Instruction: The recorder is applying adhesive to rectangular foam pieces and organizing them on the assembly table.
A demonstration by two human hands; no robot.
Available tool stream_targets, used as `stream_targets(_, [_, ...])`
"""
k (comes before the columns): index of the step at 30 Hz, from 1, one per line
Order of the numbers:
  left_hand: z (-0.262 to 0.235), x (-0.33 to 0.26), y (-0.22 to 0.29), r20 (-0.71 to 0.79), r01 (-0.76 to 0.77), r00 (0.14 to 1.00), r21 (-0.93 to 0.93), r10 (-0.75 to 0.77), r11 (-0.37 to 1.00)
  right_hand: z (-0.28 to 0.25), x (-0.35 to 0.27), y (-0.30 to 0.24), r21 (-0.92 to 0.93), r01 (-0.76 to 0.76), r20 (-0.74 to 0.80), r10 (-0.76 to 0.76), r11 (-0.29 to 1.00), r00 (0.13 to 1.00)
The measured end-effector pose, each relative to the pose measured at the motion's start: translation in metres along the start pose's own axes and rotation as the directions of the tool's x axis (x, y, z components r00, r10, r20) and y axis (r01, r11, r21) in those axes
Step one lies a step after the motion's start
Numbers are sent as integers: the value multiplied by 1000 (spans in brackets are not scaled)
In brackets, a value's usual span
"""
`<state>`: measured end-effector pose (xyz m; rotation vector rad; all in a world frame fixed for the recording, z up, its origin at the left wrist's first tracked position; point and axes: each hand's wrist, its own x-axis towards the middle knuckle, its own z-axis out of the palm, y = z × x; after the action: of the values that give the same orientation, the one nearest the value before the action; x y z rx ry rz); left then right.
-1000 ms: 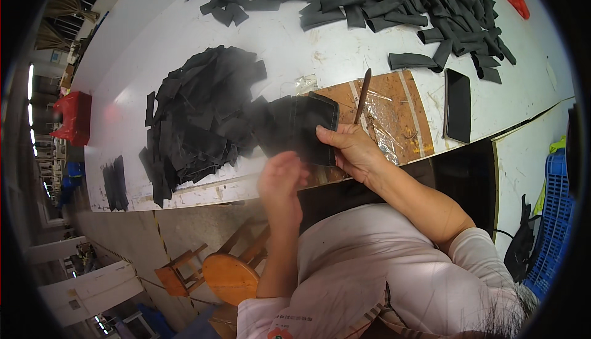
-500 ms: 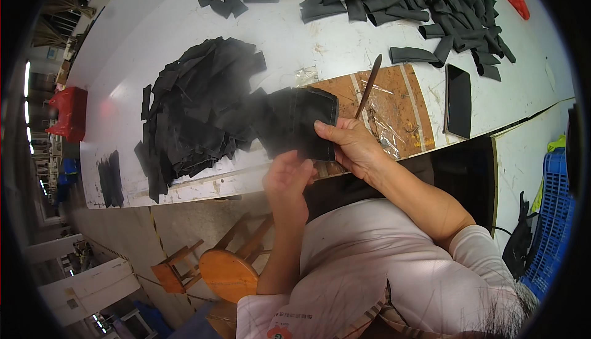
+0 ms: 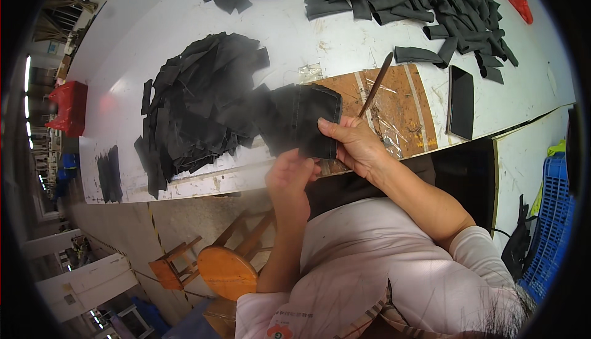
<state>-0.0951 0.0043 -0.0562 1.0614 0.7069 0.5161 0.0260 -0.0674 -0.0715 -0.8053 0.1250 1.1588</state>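
A black stitched fabric piece (image 3: 298,117) is stretched between my two hands above the near table edge. My right hand (image 3: 357,145) is closed on its right side, thumb on top and fingers underneath. A slim brown pointed stick (image 3: 377,84) juts up from behind that hand and seems held in it; its lower end is hidden. At the cloth's lower edge my left hand (image 3: 290,171) is closed in a pinch, its fingertips partly behind the cloth. A heap of black fabric pieces (image 3: 200,105) lies just left of the held piece, blurring into it.
Under the right hand is a brown board (image 3: 409,102) with tape strips. A phone (image 3: 460,102) lies right of it. Dark fabric tubes (image 3: 394,0) are piled at the far side. A red bag (image 3: 69,108) hangs by the left edge. Wooden stools (image 3: 228,271) stand below.
The hands and cloth stay in nearly the same pose. The brown stick tilts a little further to the right. The whole view has shifted slightly.
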Motion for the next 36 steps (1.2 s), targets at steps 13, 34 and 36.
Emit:
stream_targets(13, [-1, 1, -1, -32, 24, 999, 25, -23, 999, 3, 1, 3, -16, 3, -16, -3, 1000, 1000])
stream_targets(34, [15, 10, 5, -73, -243, 955, 361, 287, 900, 16, -40, -15, -905, 390, 394, -684, -171, 614])
stream_targets(36, [18, 8, 9, -65, -259, 948, 407, 310, 876, 29, -56, -22, -874, 424, 463, -677, -239, 572])
